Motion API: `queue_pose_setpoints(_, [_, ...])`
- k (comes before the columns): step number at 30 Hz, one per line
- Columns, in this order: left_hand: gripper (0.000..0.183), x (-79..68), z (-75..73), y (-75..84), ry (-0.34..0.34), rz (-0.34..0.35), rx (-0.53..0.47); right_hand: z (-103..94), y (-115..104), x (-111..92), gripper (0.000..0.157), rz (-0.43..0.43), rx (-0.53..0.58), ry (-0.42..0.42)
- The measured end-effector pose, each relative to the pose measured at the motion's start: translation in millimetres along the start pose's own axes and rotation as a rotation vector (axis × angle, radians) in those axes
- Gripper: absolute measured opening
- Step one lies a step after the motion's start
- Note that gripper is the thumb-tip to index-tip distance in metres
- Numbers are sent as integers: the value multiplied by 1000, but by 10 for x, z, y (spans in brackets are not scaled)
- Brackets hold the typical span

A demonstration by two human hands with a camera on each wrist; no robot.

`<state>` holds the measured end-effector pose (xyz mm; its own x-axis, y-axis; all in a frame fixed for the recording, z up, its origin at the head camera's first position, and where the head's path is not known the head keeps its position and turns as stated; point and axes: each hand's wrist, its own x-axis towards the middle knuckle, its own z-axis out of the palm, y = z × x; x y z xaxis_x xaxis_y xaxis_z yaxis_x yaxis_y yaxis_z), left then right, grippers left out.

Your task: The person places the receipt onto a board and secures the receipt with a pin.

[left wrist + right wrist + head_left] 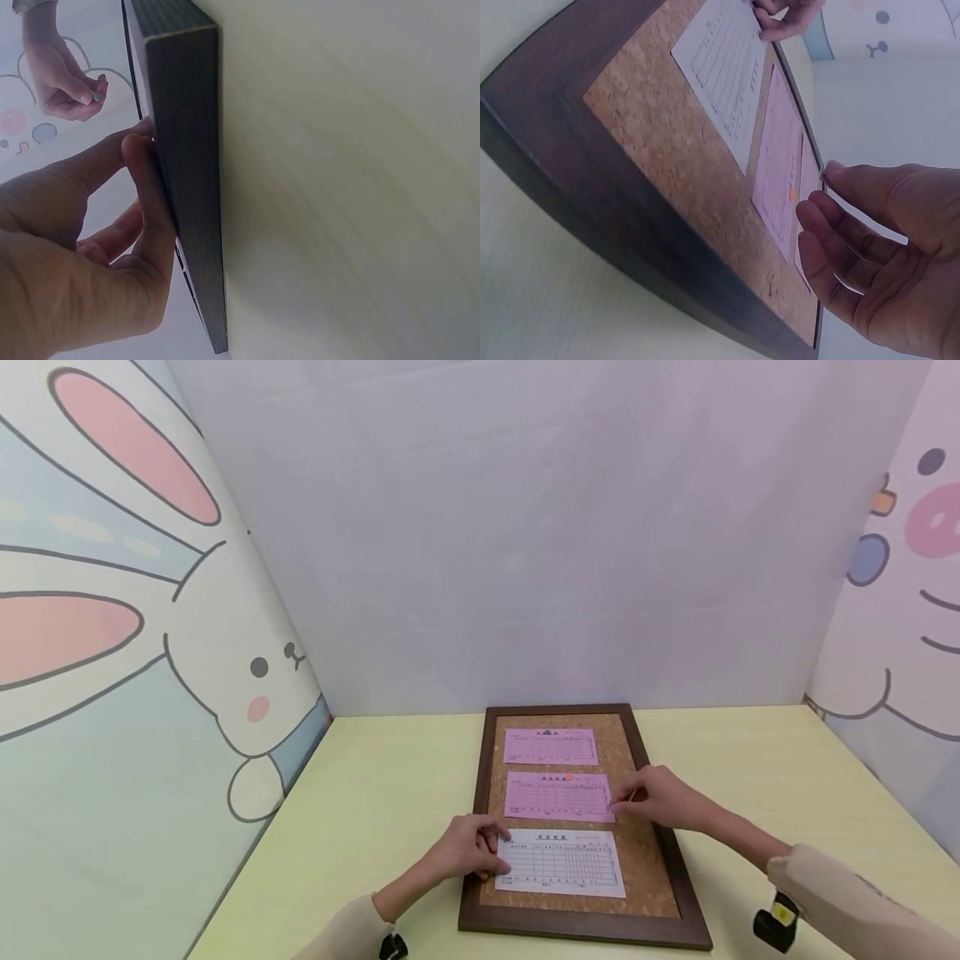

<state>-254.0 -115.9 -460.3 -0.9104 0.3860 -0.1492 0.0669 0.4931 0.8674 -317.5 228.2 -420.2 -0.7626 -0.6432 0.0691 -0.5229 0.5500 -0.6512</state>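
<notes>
A white printed form (558, 862) lies on a cork board (645, 868) with a dark wooden frame. My left hand (472, 847) holds the form at its left edge, thumb and index finger on the paper. Beside the board's right part, my right hand (663, 797) hovers with thumb and fingertips together. It pinches a small greenish thumbtack (96, 97), seen in the left wrist view and mostly hidden by the fingers elsewhere. Above the white form, a pink form (558, 797) bears an orange tack (569, 777). The top pink form (551, 747) bears a green tack (547, 732).
The board lies flat on a pale yellow table (375, 793), its far end near a plain whitish back wall (525, 543). Side panels carry a cartoon rabbit (225, 677) on the left and another cartoon figure (900, 635) on the right.
</notes>
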Motion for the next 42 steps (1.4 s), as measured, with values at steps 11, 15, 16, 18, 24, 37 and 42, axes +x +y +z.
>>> queue_pose_setpoints(11, [30,-5,-7,-2,-11,2,-19,366,-243,140,9,-140,57,-131])
queue_pose_setpoints(15, [30,0,-7,-12,-10,8,-16,467,-273,169,6,-132,-1,-171])
queue_pose_setpoints(16, [30,2,-8,-15,-10,10,-15,483,-274,174,6,-125,-4,-184])
queue_pose_setpoints(18, [30,6,-9,-19,-15,9,-12,507,-270,176,6,-120,6,-207])
queue_pose_setpoints(24, [31,23,-9,-24,-39,13,-1,519,-251,162,7,-94,57,-259])
queue_pose_setpoints(37, [30,39,-17,-24,-23,17,-16,496,-238,170,9,-6,55,-218])
queue_pose_setpoints(42, [30,31,-20,-21,-23,20,-16,499,-198,174,10,9,64,-203])
